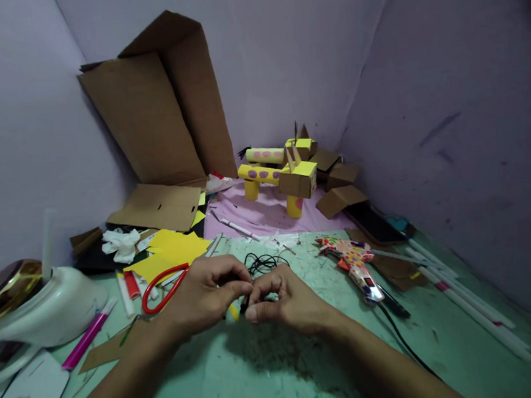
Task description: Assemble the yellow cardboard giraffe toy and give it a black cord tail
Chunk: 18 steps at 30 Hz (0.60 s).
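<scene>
Close together above the green table, my left hand [219,285] and my right hand [282,296] are both closed in a pinch. A small bunch of black string [244,300] shows between their fingertips; part of it is hidden by the fingers. Just behind them lies a loose tangle of the same thin black string [264,261]. A small yellow piece [234,312] peeks out under my left fingers. Red-handled scissors [145,297] lie beside my left wrist. To the right of my right hand rests a patterned glue gun [350,260] with a black cord.
Two yellow cardboard animal figures [268,173] stand on a pink cloth [223,208] at the back. Yellow paper [171,250], a marker [90,335] and a white teapot-like vessel [66,303] are left. White sticks [476,311] and a phone [377,222] lie right. Cardboard [148,110] leans on the wall.
</scene>
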Each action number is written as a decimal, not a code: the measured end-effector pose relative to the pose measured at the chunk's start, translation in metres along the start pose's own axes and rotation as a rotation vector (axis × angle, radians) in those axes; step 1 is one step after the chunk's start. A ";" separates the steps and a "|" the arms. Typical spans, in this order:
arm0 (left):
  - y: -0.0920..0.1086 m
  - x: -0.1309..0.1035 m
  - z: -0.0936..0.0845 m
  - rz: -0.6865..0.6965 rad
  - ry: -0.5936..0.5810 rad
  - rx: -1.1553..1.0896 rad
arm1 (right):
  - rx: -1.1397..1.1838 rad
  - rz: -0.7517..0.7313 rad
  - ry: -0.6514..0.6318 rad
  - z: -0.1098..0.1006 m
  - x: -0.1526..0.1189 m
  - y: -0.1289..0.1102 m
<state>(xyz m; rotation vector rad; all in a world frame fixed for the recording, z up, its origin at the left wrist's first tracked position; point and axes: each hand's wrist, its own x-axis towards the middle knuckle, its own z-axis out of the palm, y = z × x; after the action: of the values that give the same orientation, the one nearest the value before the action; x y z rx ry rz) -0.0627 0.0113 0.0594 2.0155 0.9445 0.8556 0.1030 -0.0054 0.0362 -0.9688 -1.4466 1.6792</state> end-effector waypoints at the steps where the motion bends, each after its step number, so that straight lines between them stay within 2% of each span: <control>1: 0.000 0.001 0.002 -0.094 0.029 -0.080 | 0.014 -0.032 0.010 0.000 0.000 0.000; 2: 0.000 0.001 0.003 -0.162 0.052 -0.148 | 0.030 -0.064 0.025 0.000 0.000 0.000; 4: 0.000 0.001 0.007 -0.205 0.099 -0.190 | 0.054 -0.120 0.067 0.000 0.001 0.000; 8: -0.001 0.003 0.009 -0.073 0.172 0.010 | 0.113 -0.150 0.179 -0.002 0.003 0.003; 12: -0.001 0.002 0.007 0.018 0.180 0.135 | 0.189 -0.131 0.312 -0.003 0.004 0.003; 16: 0.001 -0.001 0.009 0.086 0.167 0.250 | 0.113 -0.147 0.457 -0.001 0.003 -0.001; 18: 0.001 -0.003 0.012 0.171 0.166 0.314 | 0.044 -0.164 0.509 0.000 0.003 -0.002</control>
<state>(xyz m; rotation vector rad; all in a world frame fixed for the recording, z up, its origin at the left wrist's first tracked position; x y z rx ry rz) -0.0544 0.0047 0.0537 2.3485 1.0635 1.0328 0.1019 -0.0029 0.0380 -1.1203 -1.1089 1.2243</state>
